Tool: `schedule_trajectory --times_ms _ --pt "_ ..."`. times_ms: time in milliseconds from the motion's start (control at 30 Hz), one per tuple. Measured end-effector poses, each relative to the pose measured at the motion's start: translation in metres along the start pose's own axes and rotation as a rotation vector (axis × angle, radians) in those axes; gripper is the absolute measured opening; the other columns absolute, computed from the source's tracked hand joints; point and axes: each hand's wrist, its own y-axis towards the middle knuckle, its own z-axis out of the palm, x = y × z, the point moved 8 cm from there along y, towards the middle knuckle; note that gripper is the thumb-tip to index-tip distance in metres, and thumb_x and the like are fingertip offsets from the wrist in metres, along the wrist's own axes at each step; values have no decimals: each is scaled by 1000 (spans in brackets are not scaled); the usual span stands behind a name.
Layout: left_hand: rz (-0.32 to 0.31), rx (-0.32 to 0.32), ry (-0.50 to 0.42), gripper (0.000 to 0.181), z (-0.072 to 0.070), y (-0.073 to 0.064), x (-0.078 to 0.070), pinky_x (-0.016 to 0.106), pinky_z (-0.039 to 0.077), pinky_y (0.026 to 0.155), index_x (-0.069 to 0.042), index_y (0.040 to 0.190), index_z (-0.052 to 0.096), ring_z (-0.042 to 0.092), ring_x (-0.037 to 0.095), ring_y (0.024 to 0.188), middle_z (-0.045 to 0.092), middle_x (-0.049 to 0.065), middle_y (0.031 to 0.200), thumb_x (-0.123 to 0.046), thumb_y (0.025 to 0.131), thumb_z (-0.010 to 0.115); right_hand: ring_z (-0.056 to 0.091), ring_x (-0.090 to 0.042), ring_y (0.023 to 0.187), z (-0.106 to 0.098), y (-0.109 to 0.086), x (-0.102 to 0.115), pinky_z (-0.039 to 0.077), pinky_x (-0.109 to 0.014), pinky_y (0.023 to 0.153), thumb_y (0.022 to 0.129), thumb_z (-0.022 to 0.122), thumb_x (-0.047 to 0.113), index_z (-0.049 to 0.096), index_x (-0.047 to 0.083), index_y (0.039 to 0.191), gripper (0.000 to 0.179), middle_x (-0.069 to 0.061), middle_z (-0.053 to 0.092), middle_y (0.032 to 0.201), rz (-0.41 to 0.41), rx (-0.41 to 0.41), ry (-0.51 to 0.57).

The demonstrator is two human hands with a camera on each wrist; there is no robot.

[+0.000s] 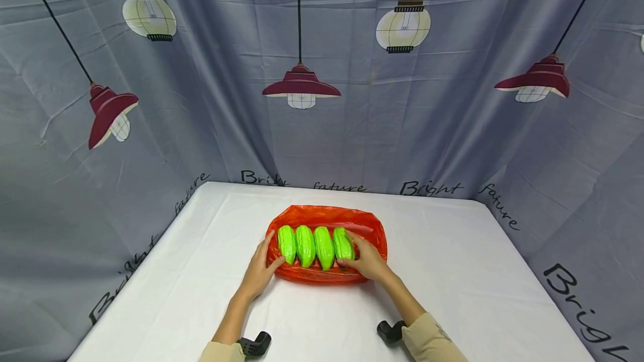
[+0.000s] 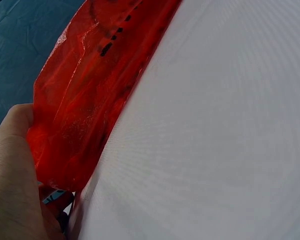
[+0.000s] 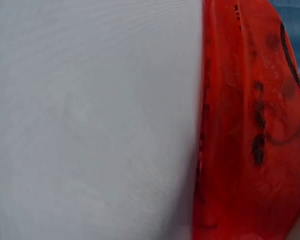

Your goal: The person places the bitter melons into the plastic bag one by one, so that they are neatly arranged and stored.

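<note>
A red plastic bag (image 1: 302,217), its mouth spread wide, lies on the table. Inside it, several bright green, ridged fruits that look like star fruit (image 1: 305,246) stand side by side in a row. My left hand (image 1: 259,272) grips the bag's left side, thumb over the front rim, fingertips close to the leftmost fruit. At the other end, my right hand (image 1: 371,261) holds the rightmost star fruit (image 1: 343,244), fingertip at its far end and thumb at its near end. The left wrist view shows the thumb (image 2: 12,145) behind the bag's rim; the fingers are mostly hidden.
A white cloth covers the table (image 1: 443,272). Grey-blue curtains (image 1: 347,144) with printed lamps and lettering surround its back and sides. Each wrist carries a black band device, and black print marks the bag's outer side (image 3: 260,125).
</note>
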Motion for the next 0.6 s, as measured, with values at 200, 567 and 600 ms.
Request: schedule_trajectory --times_ms 200,567,600 --pt "6 -5 2 70 -1 -1 0 61 23 100 -18 147 24 26 39 131 28 18 145 -34 89 59 43 -39 119 -9 -4 7 35 -58 94 77 74 31 35 12 142 78 -20 47 131 30 -8 4" --pt "-53 -7 -68 62 -5 2 -3 66 19 98 -19 148 20 19 45 131 12 23 148 -34 95 48 50 -36 111 -47 -9 27 42 -53 89 84 67 33 41 9 138 65 -17 49 128 -49 -36 37" --pt "-66 -16 -79 61 -7 3 -4 66 18 98 -18 148 20 18 45 132 10 23 148 -34 95 46 50 -36 111 -52 -9 28 42 -53 89 84 66 34 41 9 138 65 -17 49 127 -54 -43 29"
